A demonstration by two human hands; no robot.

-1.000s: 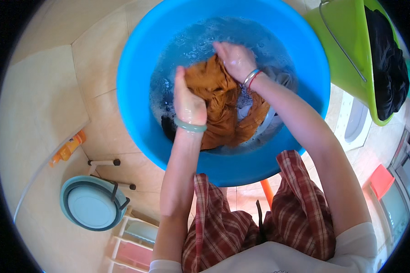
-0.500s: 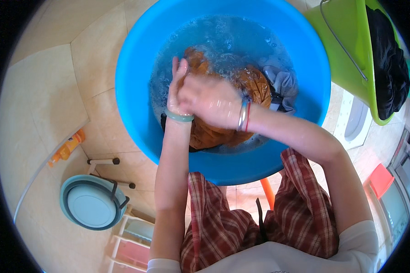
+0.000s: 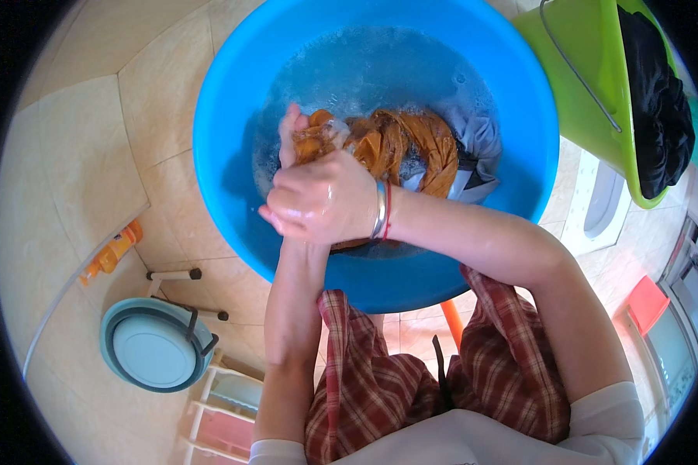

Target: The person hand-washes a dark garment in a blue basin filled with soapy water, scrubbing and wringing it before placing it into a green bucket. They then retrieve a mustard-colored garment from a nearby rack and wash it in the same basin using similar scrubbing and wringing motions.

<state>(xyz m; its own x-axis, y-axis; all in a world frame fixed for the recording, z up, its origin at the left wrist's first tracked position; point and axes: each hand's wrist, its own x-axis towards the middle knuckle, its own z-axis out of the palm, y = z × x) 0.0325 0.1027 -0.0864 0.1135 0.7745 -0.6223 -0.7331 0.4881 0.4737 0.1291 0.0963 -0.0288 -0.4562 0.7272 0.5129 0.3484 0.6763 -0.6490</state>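
Observation:
A wet orange-brown garment (image 3: 423, 147) lies bunched in soapy water inside a big blue basin (image 3: 229, 93). My left hand (image 3: 289, 136) is at the garment's left end, fingers pointing away from me with the tips bent against the cloth; its palm is mostly hidden. Across my left wrist lies my right hand (image 3: 326, 198), closed in a fist on a gathered part of the garment. A silver bangle and a red cord circle the right wrist. Grey cloth (image 3: 477, 151) floats at the garment's right side, partly under water.
At the upper right a green bucket (image 3: 578, 85) holds black cloth (image 3: 653, 101). Beside it is a white floor fixture (image 3: 597, 205). On the left are a folding grey-blue basin (image 3: 155, 353), an orange bottle (image 3: 112, 252) and a white rack (image 3: 221, 411). A red stool (image 3: 648, 304) is at the right.
My right hand has slid toward me and left, from over the left palm down onto the left wrist, covering the green bangle. More of the orange-brown garment now shows above the water.

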